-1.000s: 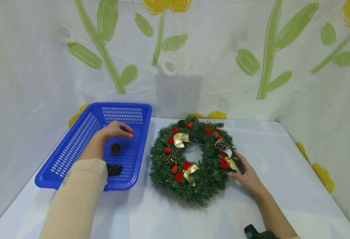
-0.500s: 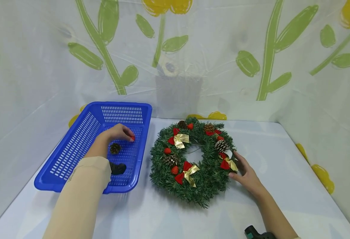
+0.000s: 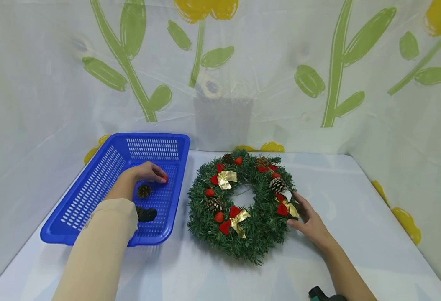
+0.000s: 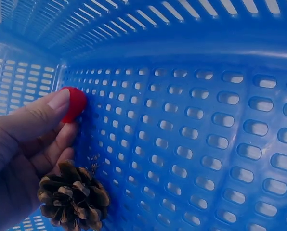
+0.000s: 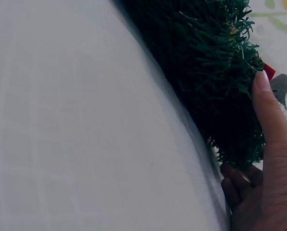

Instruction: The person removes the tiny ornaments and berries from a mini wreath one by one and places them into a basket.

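head view: left hand (image 3: 144,172) is down inside the blue basket (image 3: 92,190), fingers pinched on a small red berry (image 3: 165,179) just off the basket floor. A pine cone (image 3: 144,191) sits just toward the person from that hand. The wreath (image 3: 243,202) lies flat on the tabletop (image 3: 356,209) right of the basket, so the right hand (image 3: 311,221) is the nearer one to it.
left wrist view: thumb and fingers (image 4: 47,113) hold the red berry (image 4: 73,102) close to the basket wall (image 4: 191,125); pine cone (image 4: 73,197) is just below the hand.
right wrist view: right fingers (image 5: 266,120) fairly straight, resting against the wreath's outer edge (image 5: 215,72), not gripping.
vs earlier: left hand and berry have dropped lower in the basket; right hand and wreath look unchanged.
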{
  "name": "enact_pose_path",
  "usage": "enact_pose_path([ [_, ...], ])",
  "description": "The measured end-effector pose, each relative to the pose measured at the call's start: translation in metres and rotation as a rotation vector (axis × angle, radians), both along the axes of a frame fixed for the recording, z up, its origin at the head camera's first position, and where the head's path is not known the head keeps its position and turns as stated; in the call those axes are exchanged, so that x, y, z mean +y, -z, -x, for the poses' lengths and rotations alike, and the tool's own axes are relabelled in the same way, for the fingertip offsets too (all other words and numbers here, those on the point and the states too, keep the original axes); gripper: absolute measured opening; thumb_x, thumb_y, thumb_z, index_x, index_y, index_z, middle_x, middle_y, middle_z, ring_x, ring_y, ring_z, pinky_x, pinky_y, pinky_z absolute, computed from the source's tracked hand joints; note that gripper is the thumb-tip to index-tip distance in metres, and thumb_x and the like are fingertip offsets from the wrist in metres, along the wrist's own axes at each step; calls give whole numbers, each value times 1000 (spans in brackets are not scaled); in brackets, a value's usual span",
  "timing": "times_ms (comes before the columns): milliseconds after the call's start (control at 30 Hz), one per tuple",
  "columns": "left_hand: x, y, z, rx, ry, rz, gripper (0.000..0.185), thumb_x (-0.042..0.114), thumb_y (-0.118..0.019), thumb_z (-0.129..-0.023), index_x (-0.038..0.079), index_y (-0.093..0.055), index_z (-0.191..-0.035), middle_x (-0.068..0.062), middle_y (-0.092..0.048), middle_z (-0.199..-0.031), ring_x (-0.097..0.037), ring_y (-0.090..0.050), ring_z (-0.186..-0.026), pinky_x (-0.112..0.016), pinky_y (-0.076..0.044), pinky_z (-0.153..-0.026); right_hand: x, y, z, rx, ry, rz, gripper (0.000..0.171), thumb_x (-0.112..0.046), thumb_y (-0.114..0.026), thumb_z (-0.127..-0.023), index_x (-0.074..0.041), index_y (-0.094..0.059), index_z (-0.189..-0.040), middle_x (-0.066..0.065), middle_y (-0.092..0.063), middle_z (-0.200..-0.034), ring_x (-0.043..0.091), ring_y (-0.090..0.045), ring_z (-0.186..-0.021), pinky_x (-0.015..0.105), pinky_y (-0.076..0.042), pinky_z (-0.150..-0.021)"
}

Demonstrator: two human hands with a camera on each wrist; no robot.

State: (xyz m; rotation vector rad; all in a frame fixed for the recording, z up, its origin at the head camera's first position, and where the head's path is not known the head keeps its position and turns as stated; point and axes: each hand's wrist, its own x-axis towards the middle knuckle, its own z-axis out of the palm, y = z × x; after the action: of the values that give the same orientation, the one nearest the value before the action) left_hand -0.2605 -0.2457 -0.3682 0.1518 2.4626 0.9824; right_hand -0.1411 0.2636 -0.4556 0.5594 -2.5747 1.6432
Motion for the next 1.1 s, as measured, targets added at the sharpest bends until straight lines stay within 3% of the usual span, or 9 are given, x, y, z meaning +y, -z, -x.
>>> enact_pose_path([
  [233, -4, 0, 1, 1, -38, -4, 40, 19, -68, -88, -5, -61, -120, -19, -64, -117, -34, -56, -114, -48, -42, -102, -2, -1, 2, 4, 0, -12, 81, -3, -66, -85, -9, -19, -151, 25, -19, -153, 45, -32, -129, 3, -25, -98],
  [467, 1, -6, 2, 54, -56, -37, 43, 16, -67, -88, -7, -58, -123, -23, -61, -120, -38, -53, -116, -49, -40, -103, 0, -1, 0, -5, 16, -34, 82, -5, -67, -85, -10, -19, -152, 23, -20, -153, 27, -37, -128, 3, -25, -98],
  [633, 4, -15, 2, 99, -55, -32, 44, 21, -66, -90, -4, -58, -126, -23, -57, -128, -40, -47, -123, -54, -35, -105, 0, -3, 1, -9, 14, -28, 82, -6, -67, -86, -12, -19, -152, 22, -19, -154, 30, -36, -129, 3, -25, -98],
  [867, 12, -31, 2, 142, -43, -92, 46, 24, -66, -89, -2, -57, -127, -23, -55, -129, -39, -45, -125, -54, -33, -106, -1, -3, 2, 5, -8, 14, 82, -2, -67, -85, -9, -20, -151, 25, -21, -151, -7, -40, -117, 4, -28, -97],
  [1100, 23, -46, 5, 129, -54, -141, 49, 23, -67, -89, -2, -55, -130, -23, -54, -131, -37, -46, -126, -50, -37, -105, 0, -2, 0, -7, -13, 45, 83, -3, -68, -84, -8, -19, -151, 24, -18, -153, -13, -37, -117, 3, -26, -98],
])
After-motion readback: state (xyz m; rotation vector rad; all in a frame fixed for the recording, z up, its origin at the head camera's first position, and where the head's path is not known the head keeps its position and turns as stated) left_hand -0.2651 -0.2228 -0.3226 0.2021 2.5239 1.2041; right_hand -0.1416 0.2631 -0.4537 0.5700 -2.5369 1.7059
